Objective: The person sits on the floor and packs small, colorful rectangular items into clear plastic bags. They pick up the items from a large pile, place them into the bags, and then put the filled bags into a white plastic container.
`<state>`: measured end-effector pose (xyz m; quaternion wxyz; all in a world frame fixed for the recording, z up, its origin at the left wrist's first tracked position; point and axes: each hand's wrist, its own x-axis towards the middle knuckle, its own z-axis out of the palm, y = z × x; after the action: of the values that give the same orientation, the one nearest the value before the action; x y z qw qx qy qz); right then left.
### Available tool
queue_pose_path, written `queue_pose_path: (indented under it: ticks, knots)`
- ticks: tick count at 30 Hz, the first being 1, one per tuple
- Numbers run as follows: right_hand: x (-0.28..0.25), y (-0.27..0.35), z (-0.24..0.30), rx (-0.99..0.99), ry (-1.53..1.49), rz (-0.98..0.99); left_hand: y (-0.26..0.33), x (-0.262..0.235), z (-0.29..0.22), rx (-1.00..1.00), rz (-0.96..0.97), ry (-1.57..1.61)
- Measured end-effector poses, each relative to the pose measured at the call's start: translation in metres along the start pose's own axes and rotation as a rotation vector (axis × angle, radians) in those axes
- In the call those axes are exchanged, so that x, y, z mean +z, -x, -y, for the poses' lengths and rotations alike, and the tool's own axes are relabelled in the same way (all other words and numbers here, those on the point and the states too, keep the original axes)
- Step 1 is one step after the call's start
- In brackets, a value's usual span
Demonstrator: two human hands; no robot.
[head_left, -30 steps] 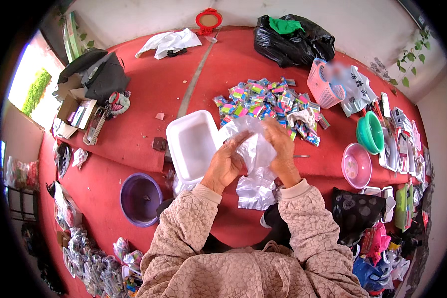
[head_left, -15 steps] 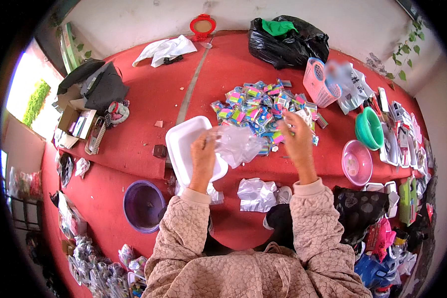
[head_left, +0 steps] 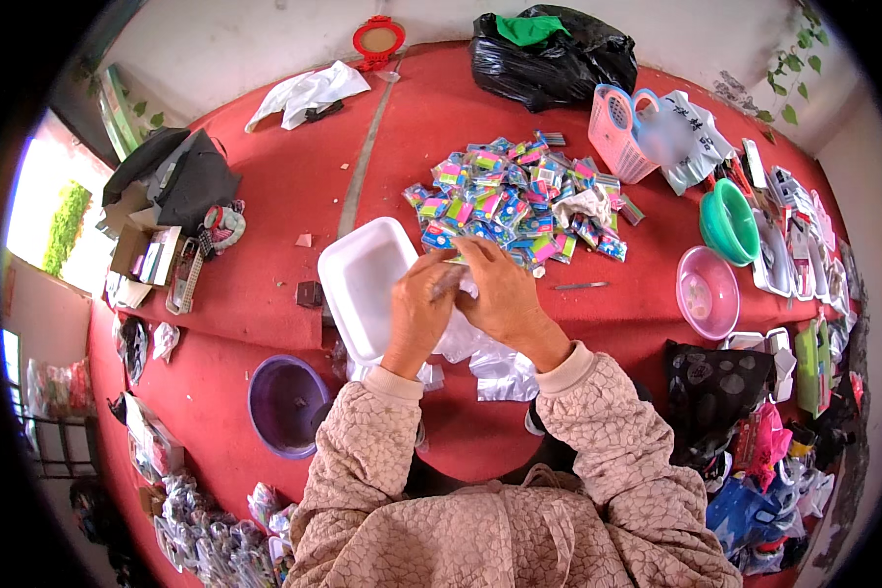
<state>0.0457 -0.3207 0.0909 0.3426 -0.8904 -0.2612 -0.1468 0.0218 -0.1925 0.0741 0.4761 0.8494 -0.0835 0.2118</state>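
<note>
My left hand [head_left: 421, 306] is closed on a clear plastic bag [head_left: 458, 343] that hangs below the fingers. Against it, my right hand [head_left: 505, 299] is closed at the bag's mouth, its fingertips bent inward. A small greenish bit shows between the fingertips; most of it is hidden. Beside the left hand sits a white plastic tray [head_left: 355, 260]. Just beyond both hands spreads a heap of small colourful packets [head_left: 480, 191], with a crumpled pale cloth [head_left: 585, 204] on its right side. Silvery plastic bags [head_left: 505, 372] lie below my hands.
A pen [head_left: 581, 286] lies right of my hands. Further right are a pink bowl [head_left: 706, 294], green bowls [head_left: 730, 223] and a pink basket [head_left: 617, 137]. A purple basin [head_left: 286, 407] stands at left. A black bag [head_left: 549, 64] rests by the wall.
My right hand has come from the heap's edge down and left to meet my left hand. The clear bag, spread out before, is now bunched between both hands. The pen has come into sight.
</note>
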Motion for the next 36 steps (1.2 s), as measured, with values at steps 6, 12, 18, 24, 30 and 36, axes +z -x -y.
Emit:
queue_pose_path:
  ticks: [6, 12, 18, 24, 30, 36]
  knots:
    - [-0.001, -0.002, -0.026, 0.129, 0.404, -0.044, 0.001, -0.004, 0.0, 0.124, -0.095, -0.147]
    - [-0.014, -0.002, -0.021, 0.093, 0.405, -0.026, -0.005, -0.024, 0.03, -0.122, -0.219, -0.508]
    - [-0.035, -0.01, -0.045, 0.308, 0.483, -0.051, -0.006, -0.048, 0.04, -0.35, -0.182, -0.691]
    - [-0.045, -0.016, -0.037, 0.172, 0.293, -0.393, -0.006, -0.055, 0.038, -0.36, -0.159, -0.464]
    - [0.004, 0.017, -0.073, -0.057, 0.517, 0.283, 0.015, -0.023, 0.038, -0.302, 0.153, -0.685]
    - [-0.011, 0.004, -0.064, 0.227, 0.418, 0.18, 0.01, -0.043, 0.051, -0.367, 0.146, -0.714]
